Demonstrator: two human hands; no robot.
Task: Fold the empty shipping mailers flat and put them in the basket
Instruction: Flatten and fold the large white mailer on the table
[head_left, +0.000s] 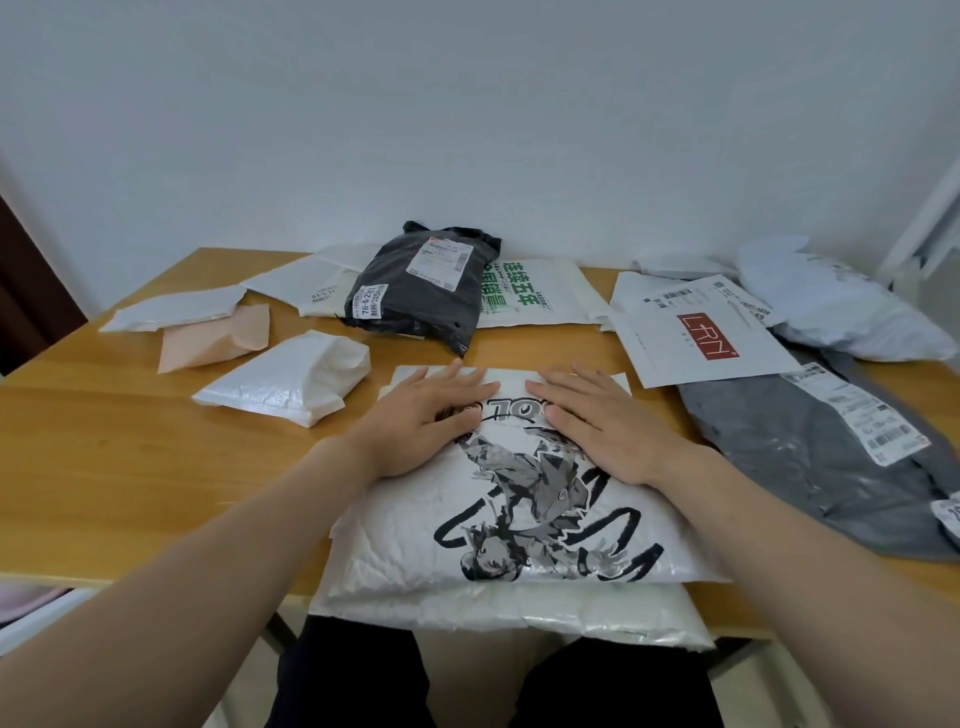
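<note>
Left hand (421, 415) and right hand (602, 421) lie flat, fingers straight, pressing the printed mailer (519, 525) at lower centre of the frame. Its near end overhangs the table (104, 441) edge.

Risks: uneven pressure may slide the slick film off, and trapped air may reopen it. No basket is in view.

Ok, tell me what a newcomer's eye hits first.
The left hand and right hand press flat on a white cartoon-printed mailer at the near side of the table. Behind it lies a black mailer; to the right, a white envelope with a red logo.
</note>
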